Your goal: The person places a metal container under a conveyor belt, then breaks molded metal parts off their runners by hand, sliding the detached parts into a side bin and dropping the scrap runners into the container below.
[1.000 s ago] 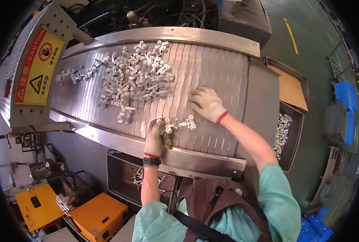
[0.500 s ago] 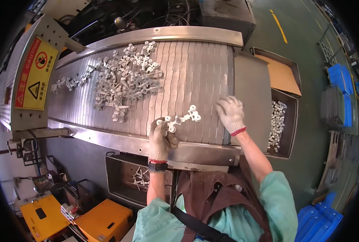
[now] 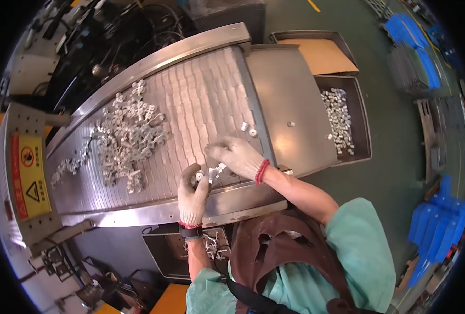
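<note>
My left hand [image 3: 193,196], in a pale work glove, is closed around a small branched metal casting [image 3: 213,174] with round ends, low over the near side of the conveyor. Just right of it and above the casting is my gloved right hand [image 3: 236,157], its fingers bent and pressed together; whatever lies under them is hidden. Two loose round metal pieces, one a short cylinder [image 3: 244,126] and the other a ring-faced piece [image 3: 253,133], rest on the belt beyond my right hand.
A heap of castings [image 3: 130,131] covers the left of the conveyor belt [image 3: 190,94]. At its right end a metal chute [image 3: 279,94] carries one small piece [image 3: 291,124] towards a bin [image 3: 366,120] of similar pieces. A bin [image 3: 162,251] with thin metal scraps stands below the near rail.
My right hand has moved left from the belt's end to the casting. Loose round pieces now lie on the belt and chute. The view has shifted and turned.
</note>
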The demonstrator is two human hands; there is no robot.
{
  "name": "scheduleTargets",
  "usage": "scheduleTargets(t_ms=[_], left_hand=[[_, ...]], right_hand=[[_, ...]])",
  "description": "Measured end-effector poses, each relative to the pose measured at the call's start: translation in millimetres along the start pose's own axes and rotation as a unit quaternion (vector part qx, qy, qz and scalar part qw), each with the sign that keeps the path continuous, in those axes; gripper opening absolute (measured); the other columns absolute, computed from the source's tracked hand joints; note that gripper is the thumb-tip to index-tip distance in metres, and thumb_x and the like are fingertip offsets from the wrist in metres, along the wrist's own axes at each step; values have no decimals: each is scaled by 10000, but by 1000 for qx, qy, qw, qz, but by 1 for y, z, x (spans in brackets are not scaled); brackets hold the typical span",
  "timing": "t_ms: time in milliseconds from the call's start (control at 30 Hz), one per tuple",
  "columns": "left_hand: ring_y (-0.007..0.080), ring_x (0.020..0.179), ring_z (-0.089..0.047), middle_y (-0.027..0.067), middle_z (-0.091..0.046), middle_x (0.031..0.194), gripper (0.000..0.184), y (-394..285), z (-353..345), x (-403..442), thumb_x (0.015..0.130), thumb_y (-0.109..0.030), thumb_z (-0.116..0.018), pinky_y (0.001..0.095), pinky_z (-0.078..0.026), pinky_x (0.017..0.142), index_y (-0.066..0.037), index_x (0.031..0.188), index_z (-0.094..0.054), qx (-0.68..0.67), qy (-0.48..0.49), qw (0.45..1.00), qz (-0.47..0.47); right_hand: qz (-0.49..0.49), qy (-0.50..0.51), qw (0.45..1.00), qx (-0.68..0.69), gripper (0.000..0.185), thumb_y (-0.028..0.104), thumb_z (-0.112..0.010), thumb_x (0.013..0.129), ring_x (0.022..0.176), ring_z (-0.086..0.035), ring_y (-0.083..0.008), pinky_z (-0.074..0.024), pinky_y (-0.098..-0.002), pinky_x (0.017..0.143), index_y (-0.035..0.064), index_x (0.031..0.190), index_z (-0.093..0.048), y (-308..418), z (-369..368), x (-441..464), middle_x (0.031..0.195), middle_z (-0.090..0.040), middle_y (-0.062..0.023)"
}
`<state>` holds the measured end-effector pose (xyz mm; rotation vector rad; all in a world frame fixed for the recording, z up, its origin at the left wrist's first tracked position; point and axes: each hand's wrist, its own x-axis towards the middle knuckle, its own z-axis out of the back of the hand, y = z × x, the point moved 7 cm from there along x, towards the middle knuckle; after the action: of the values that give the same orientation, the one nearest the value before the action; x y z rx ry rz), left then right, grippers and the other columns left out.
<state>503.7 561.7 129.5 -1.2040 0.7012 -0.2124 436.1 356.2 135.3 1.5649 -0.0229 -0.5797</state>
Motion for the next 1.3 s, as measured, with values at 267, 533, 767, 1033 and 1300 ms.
scheduleTargets(t_ms=[267, 533, 767, 1033, 1300], left_hand=[[452, 985, -770, 243, -793, 1124, 292, -55, -33, 20, 1065, -273, -661, 521, -614, 823, -49, 1239, -734, 445, 97, 863, -220], [319, 873, -753, 162, -769, 1080, 386, -16, -30, 41, 1159, -367, -555, 459, -598, 781, -13, 1231, -692, 150, 190, 969, -55], [246, 1008, -736, 119, -766, 1162, 692, -10, -16, 82, 1157, -608, -501, 416, -590, 932, -18, 1502, -611, 152, 163, 973, -57], [290, 1086, -765, 122, -768, 1234, 572, -19, -2, 83, 1148, -480, -545, 408, -595, 920, -48, 1513, -627, 61, 71, 994, -60], [192, 709, -721, 75, -718, 769, 338, -22, -14, 51, 1137, -328, -659, 370, -573, 656, -2, 1165, -743, -41, -35, 996, 70]], right_hand=[[-45, -1, 999, -15, 588, 517, -694, 1064, 641, -704, -174, -580, -366, 630, -35, 1233, -805, -2, 23, 7, 859, -794, -90], [72, 35, 993, -84, 536, 488, -690, 1066, 815, -768, -198, -607, -385, 773, -19, 1192, -811, 36, 35, 12, 906, -817, -129], [-45, 21, 998, 27, 573, 459, -697, 1089, 627, -692, -127, -548, -318, 550, -54, 1340, -740, 17, 45, 43, 849, -702, -69], [-35, -77, 988, 129, 554, 458, -717, 1108, 717, -709, -145, -573, -321, 604, -45, 1339, -709, 18, 35, 33, 965, -789, -105], [-2, -99, 995, 11, 684, 564, -690, 1107, 910, -776, -192, -637, -345, 832, -77, 1345, -704, -15, 22, 39, 1017, -806, -150]])
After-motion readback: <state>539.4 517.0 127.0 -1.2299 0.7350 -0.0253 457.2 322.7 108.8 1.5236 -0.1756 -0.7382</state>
